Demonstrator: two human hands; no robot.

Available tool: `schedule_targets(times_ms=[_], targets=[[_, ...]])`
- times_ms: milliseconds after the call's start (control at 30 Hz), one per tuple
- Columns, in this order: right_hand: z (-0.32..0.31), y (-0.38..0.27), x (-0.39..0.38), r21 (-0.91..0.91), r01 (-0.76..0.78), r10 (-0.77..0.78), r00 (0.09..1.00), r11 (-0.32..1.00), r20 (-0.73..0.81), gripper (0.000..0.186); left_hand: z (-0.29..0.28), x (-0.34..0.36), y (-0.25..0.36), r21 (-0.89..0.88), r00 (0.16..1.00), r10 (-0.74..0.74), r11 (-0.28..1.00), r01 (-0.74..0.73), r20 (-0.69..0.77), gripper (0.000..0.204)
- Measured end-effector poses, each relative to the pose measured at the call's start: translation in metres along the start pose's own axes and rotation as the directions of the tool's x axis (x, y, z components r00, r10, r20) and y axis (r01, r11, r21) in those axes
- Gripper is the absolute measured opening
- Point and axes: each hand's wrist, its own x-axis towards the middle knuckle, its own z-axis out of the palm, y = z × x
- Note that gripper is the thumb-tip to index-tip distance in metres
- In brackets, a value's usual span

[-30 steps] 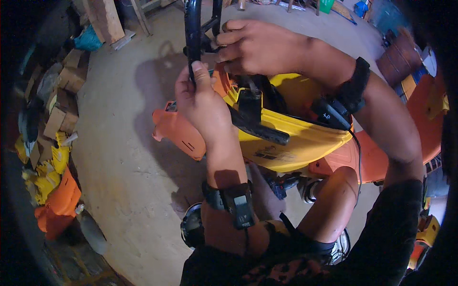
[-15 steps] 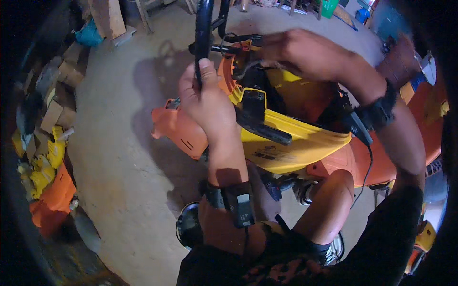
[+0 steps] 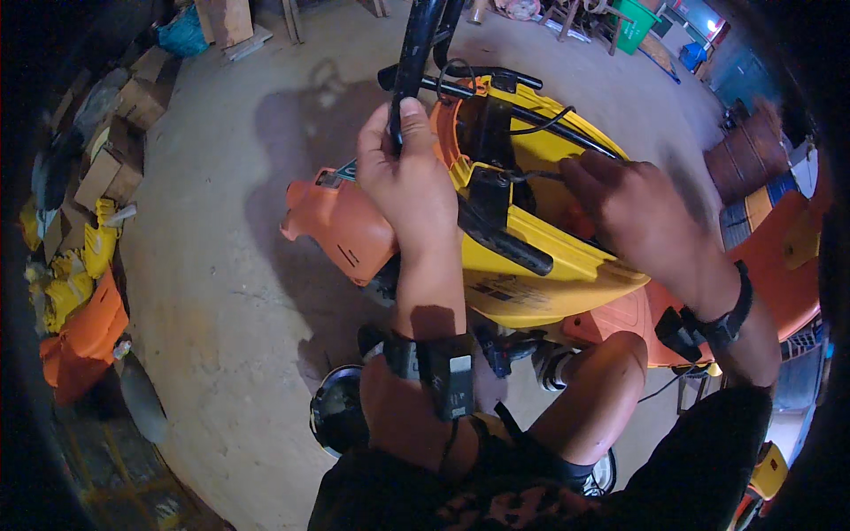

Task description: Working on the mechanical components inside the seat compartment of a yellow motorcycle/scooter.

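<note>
My left hand [image 3: 412, 177] is closed around a black metal tube [image 3: 416, 66] that rises from a yellow and orange plastic vehicle body. My right hand [image 3: 633, 203] is pinched over the open cavity of the yellow panel [image 3: 540, 292], holding the end of a dark cable [image 3: 531, 174] that runs from the black frame. A second thin black wire [image 3: 544, 122] curves loose above it. Beside my left wrist is an orange plastic cover [image 3: 341, 230]. A black bar [image 3: 506, 241] crosses the near side of the yellow panel. My right fingertips are partly hidden.
Below my left forearm stands a dark round bucket [image 3: 341, 416]. Cardboard boxes [image 3: 111, 177], yellow parts and an orange panel [image 3: 84, 341] are piled at the left. A rusty drum [image 3: 748, 155] stands at the right, near a large orange body panel [image 3: 779, 257]. A green bin [image 3: 633, 25] is far back.
My right hand has moved right and down from the black frame to the yellow panel's cavity, drawing the cable out. The left hand keeps its hold on the tube. The view has shifted slightly.
</note>
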Motion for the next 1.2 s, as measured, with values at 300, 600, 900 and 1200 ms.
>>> schedule_targets(times_ms=[300, 600, 900, 1200], targets=[[0.000, -0.015, 0.003, -0.089, -0.052, 0.057, 0.997, 0.995, 0.054, 0.047, 0.003, -0.002, -0.009, -0.027, 1.000, 0.001, 1.000, -0.001, 0.009, 0.024], [-0.033, -0.050, 0.015, 0.131, 0.090, -0.109, 0.983, 0.987, 0.146, 0.032, 0.000, 0.001, -0.004, 0.003, 1.000, -0.010, 1.000, 0.010, 0.004, 0.024], [-0.028, -0.042, 0.028, 0.220, -0.044, 0.039, 0.999, 0.974, 0.024, 0.028, -0.004, 0.001, 0.006, -0.068, 1.000, 0.012, 0.998, -0.010, 0.025, 0.020], [-0.025, -0.048, 0.008, 0.129, -0.206, 0.171, 0.956, 0.970, 0.238, 0.036, -0.001, 0.001, 0.002, -0.157, 0.998, 0.028, 0.987, -0.019, 0.056, 0.020]])
